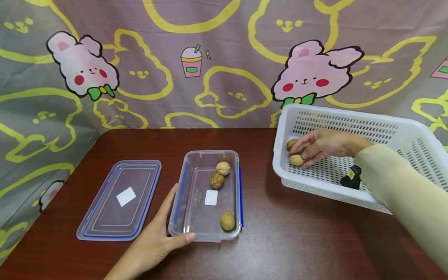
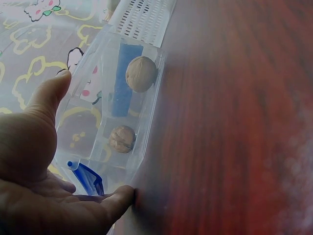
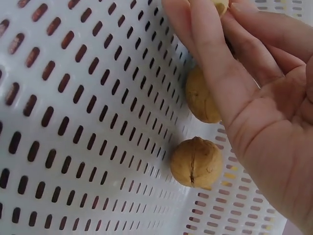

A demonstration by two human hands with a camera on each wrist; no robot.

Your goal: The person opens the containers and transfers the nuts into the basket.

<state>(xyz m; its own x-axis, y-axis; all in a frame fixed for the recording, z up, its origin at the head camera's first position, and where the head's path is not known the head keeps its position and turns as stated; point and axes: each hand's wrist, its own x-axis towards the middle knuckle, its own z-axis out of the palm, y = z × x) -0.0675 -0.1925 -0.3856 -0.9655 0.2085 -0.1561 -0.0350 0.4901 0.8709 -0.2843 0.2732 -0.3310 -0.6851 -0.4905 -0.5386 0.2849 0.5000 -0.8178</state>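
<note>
A clear plastic food container stands uncovered on the table with three walnuts inside: a pale walnut, a darker walnut and a front walnut. My left hand grips its near left corner, thumb on the front rim and fingers along the left side. Inside the white basket, my right hand pinches a walnut between fingertips, mostly cut off in the right wrist view. Two more walnuts lie by the basket wall there, one walnut partly behind the hand and another walnut below.
To the left of the container lies its clear lid with a blue seal and a white label. A blue side latch hangs on the container's right side. Beside the right sleeve is a small black object. A patterned cloth hangs behind the table.
</note>
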